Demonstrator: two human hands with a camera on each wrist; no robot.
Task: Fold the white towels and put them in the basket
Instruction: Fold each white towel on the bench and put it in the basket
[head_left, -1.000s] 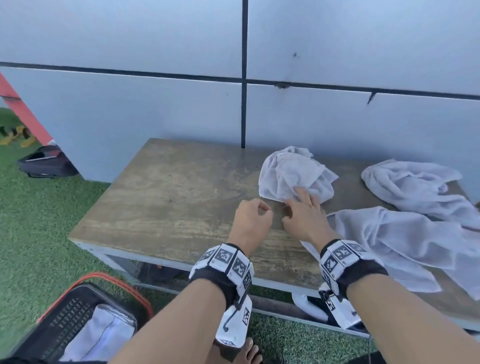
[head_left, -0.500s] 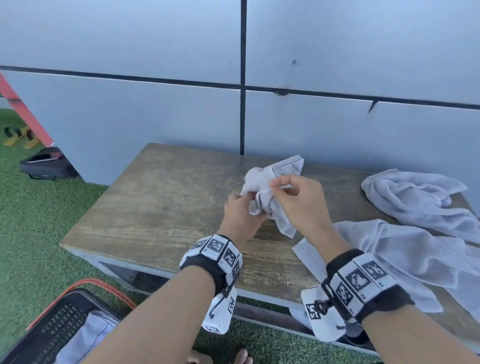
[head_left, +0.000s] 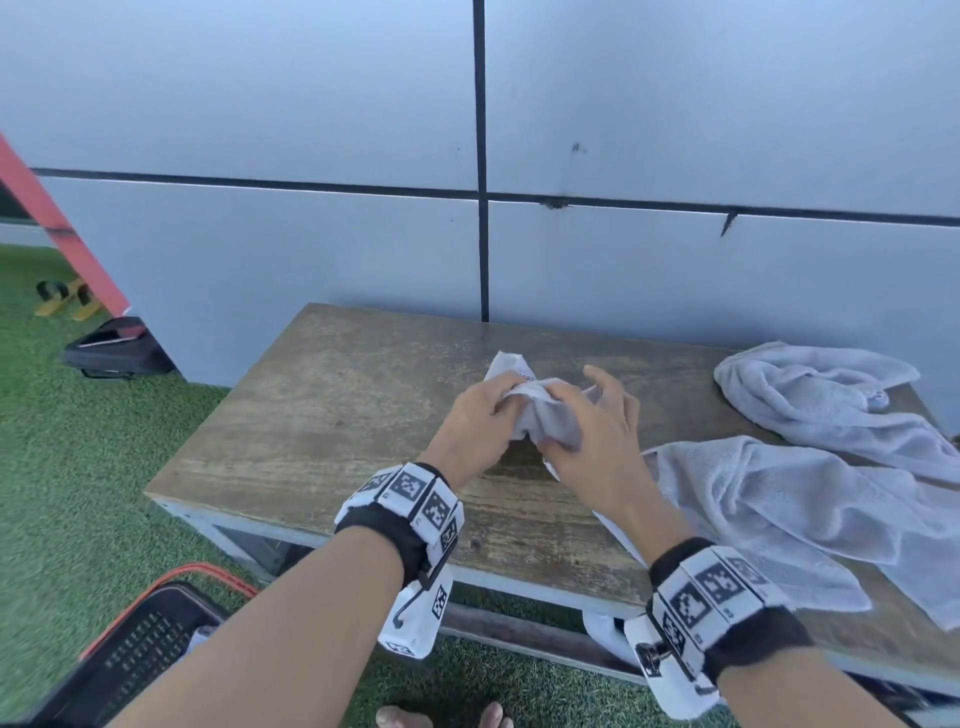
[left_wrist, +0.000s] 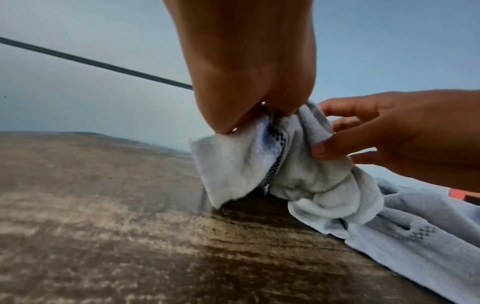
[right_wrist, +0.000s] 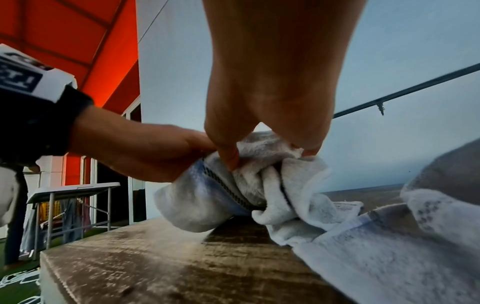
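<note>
A small crumpled white towel (head_left: 545, 415) hangs between both hands just above the wooden table (head_left: 332, 415). My left hand (head_left: 480, 415) pinches its left end, seen close in the left wrist view as the towel (left_wrist: 233, 162) under my thumb and fingers. My right hand (head_left: 587, 436) pinches its right part, thumb below; in the right wrist view the towel (right_wrist: 259, 185) bunches under my fingers. Two more white towels lie to the right: a spread towel (head_left: 789, 509) and a crumpled towel (head_left: 821, 395). The black basket (head_left: 130, 660) with a red rim stands on the grass at lower left.
A grey panelled wall (head_left: 311, 130) backs the table. A black bag (head_left: 117, 351) and yellow sandals (head_left: 65, 299) lie on the green turf at left. A red beam (head_left: 57, 218) slants at far left. My bare toes (head_left: 441, 717) show below the table's front edge.
One second ago the small towel lay on the table under my right fingers. Both hands then lifted it, and now they hold it lower and bunched between them.
</note>
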